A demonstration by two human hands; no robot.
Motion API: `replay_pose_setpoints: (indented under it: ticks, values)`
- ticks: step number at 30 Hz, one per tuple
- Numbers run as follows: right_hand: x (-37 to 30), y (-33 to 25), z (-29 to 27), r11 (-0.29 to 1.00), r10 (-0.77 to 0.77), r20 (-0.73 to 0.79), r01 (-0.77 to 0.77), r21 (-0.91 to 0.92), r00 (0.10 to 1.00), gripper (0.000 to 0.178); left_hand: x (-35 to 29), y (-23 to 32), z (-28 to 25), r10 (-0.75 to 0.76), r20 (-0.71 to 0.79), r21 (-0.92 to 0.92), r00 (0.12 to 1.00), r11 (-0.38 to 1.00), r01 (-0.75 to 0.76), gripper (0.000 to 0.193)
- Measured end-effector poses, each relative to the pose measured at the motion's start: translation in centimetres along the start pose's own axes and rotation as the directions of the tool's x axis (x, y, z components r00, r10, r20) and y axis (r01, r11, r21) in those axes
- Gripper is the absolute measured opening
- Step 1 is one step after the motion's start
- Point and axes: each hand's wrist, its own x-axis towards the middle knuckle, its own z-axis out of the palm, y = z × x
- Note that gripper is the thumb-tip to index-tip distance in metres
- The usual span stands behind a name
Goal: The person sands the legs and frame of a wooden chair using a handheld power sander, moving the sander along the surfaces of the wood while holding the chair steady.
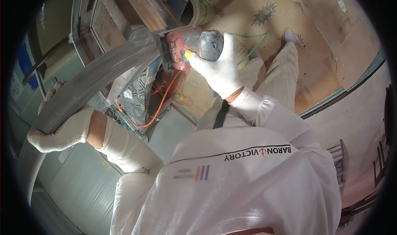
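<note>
A long, curved grey-brown wooden rail (105, 65) sweeps from the lower left up to the upper middle, its surface dusty. My left hand (62, 131), in a white glove, wraps around the rail's lower stretch. Some of its fingers show on the rail's far side. My right hand (219, 69), also in a white glove, grips the dark rounded end of a red and black power sander (178, 49). The thumb lies beside a small yellow part on its body. The sander's black base meets the rail's upper end; whether it is running, I cannot tell.
An orange cord (159, 111) loops below the sander near a patterned cloth-like piece (140, 96). A green cord (252, 36) crosses the brown sheet-covered floor (240, 11). Wooden posts (109, 11) rise behind the rail. A pale bucket (202, 9) stands at the top.
</note>
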Motion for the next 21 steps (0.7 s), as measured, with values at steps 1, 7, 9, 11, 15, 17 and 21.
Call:
replay_pose_setpoints:
  ticks: [1,7,9,11,15,17,21]
  values:
    - [0.3,0.3,0.0,0.997,-0.076,-0.014,0.076,-0.028,0.997,0.063,0.1,0.0,0.1,0.002,0.009,-0.001,1.0,1.0,-0.002,0.073]
    - [3.4,0.8,-2.2,0.993,0.006,-0.028,-0.009,-0.116,1.0,0.064,0.1,-0.2,0.0,0.058,0.037,0.018,0.998,0.998,-0.059,0.071]
    - [4.2,0.8,-4.2,0.991,-0.053,0.056,0.06,-0.119,0.997,0.065,0.7,-0.7,-0.4,0.038,0.049,-0.022,0.998,0.999,-0.037,0.072]
    - [4.7,-1.3,-6.3,0.997,0.07,0.228,-0.065,-0.028,0.971,0.067,0.1,-0.1,-0.2,0.053,-0.005,0.028,0.999,0.998,-0.053,0.074]
    - [6.8,-2.6,-7.9,0.993,-0.069,0.487,0.105,-0.047,0.871,0.071,0.3,-0.4,-1.0,0.015,0.001,0.034,1.0,0.999,-0.015,0.078]
    - [7.6,-3.0,-7.3,0.987,-0.078,0.564,0.142,-0.07,0.822,0.073,0.2,0.0,-0.9,0.016,-0.048,0.1,0.999,0.995,-0.011,0.081]
    - [9.2,-3.3,-5.8,0.99,-0.044,0.642,0.119,-0.074,0.765,0.074,0.2,-0.2,-1.8,0.016,-0.058,0.148,0.998,0.989,-0.008,0.085]
